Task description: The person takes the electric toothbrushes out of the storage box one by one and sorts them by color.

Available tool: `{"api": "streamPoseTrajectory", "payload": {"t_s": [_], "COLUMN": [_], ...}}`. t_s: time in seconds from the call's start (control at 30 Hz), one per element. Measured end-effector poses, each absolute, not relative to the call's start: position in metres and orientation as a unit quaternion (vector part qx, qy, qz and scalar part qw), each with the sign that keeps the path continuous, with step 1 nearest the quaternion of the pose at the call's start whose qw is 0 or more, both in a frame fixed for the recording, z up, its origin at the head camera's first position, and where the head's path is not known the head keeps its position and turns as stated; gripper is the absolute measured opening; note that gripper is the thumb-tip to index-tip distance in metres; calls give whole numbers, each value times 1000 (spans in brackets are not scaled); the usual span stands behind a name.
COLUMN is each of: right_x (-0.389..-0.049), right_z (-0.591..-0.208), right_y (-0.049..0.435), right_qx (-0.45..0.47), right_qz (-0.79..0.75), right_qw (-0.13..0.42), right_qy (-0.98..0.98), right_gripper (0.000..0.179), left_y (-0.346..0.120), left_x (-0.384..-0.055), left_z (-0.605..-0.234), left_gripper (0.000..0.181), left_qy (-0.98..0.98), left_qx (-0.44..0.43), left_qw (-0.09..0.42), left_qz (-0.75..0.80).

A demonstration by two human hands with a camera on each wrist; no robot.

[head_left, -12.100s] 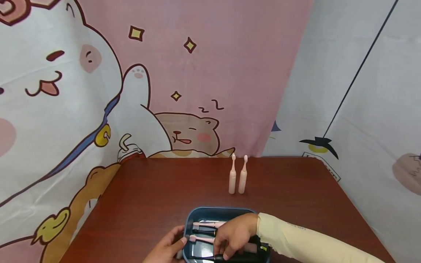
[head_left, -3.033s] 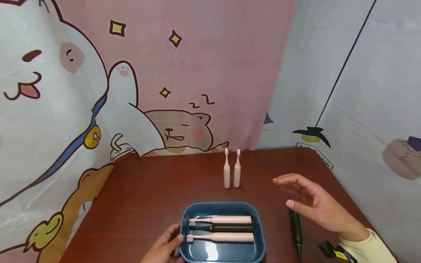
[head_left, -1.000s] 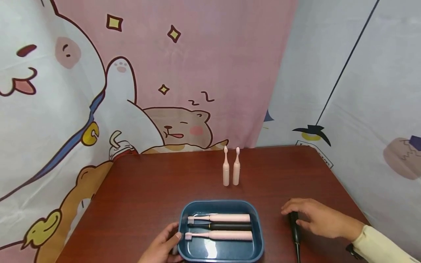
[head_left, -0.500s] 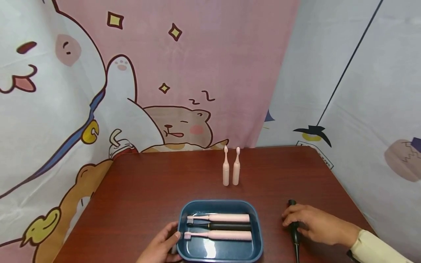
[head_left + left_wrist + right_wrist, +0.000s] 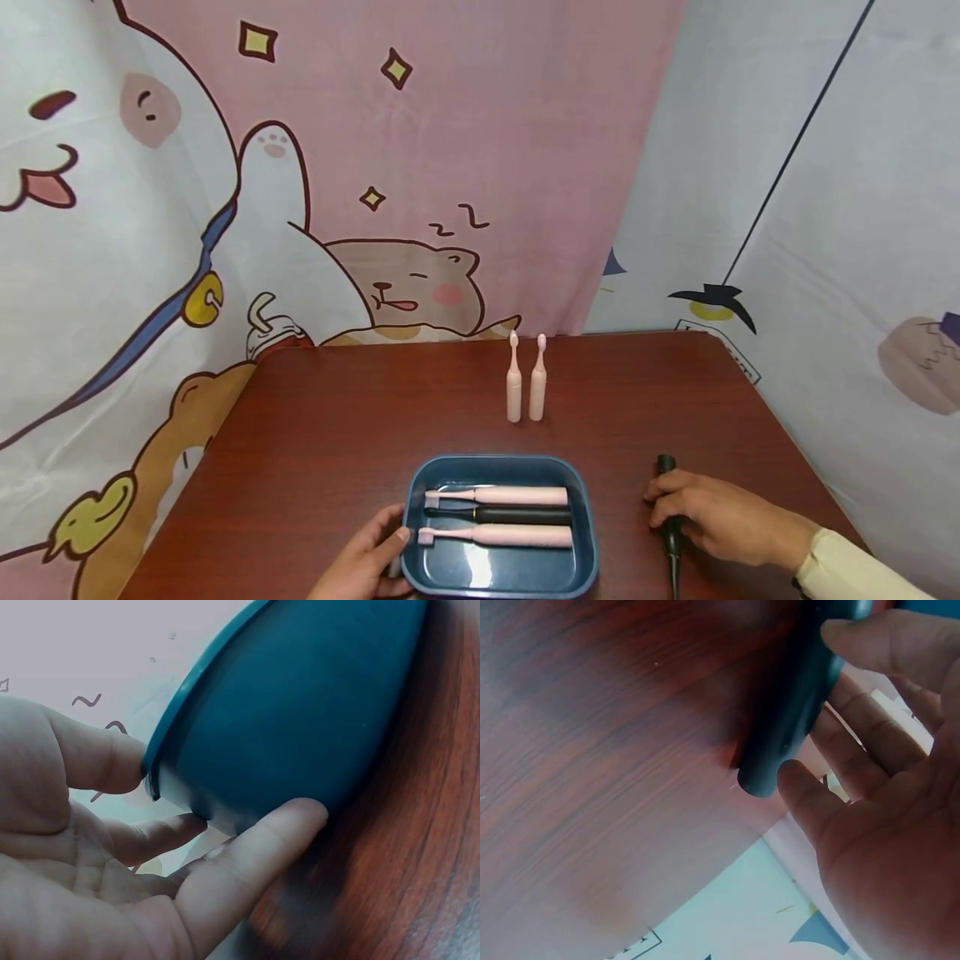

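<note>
My left hand (image 5: 358, 557) holds the near-left side of a blue tray (image 5: 517, 573). In the left wrist view its thumb touches the rim and fingers lie against the outer wall (image 5: 292, 712). Three electric toothbrushes lie side by side in the tray: a pink one (image 5: 525, 496), a black one (image 5: 521, 516) and another pink one (image 5: 521, 536). Right of the tray, my right hand (image 5: 720, 518) grips another black electric toothbrush (image 5: 672, 543) by its handle, thumb and fingers on opposite sides. Its base end (image 5: 761, 780) points away from me, close over the table; its neck points toward me.
Two pink electric toothbrushes, one left (image 5: 513, 396) and one right (image 5: 537, 394), stand upright behind the tray. The brown table (image 5: 337, 425) ends at a wall covered by a cartoon-printed cloth (image 5: 555, 167).
Earlier the right hand was in the tray over a black toothbrush; that brush now lies right of it. The right hand has lowered onto it and closed its fingers. The left hand stays at the tray.
</note>
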State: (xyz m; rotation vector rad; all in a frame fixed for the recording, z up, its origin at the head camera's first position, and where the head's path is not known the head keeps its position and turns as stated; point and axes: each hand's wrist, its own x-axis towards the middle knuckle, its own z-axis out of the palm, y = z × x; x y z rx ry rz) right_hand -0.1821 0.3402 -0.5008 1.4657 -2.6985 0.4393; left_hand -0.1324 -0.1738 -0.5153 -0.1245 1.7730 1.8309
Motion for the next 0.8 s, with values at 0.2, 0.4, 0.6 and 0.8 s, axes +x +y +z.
{"api": "streamPoseTrajectory", "payload": {"t_s": [0.2,0.4,0.6,0.8], "right_x": [-183,-184,-186,-186], "right_z": [-508,-510,-506,-507], "right_y": [340,337,335,334], "right_qx": [479,479,471,465], "right_qz": [122,113,113,116], "right_qw": [50,54,33,20], "right_qy": [-868,-869,-874,-878], "right_gripper": [53,47,47,47], "left_y": [-175,-174,-174,-176], "left_x": [-133,-132,-132,-132], "left_z": [-515,-515,-515,-519], "left_gripper": [64,63,64,64], "left_qy": [666,664,668,667], "left_qx": [-50,-45,-41,-41], "left_qw": [292,290,287,286], "left_qz": [684,688,685,687]}}
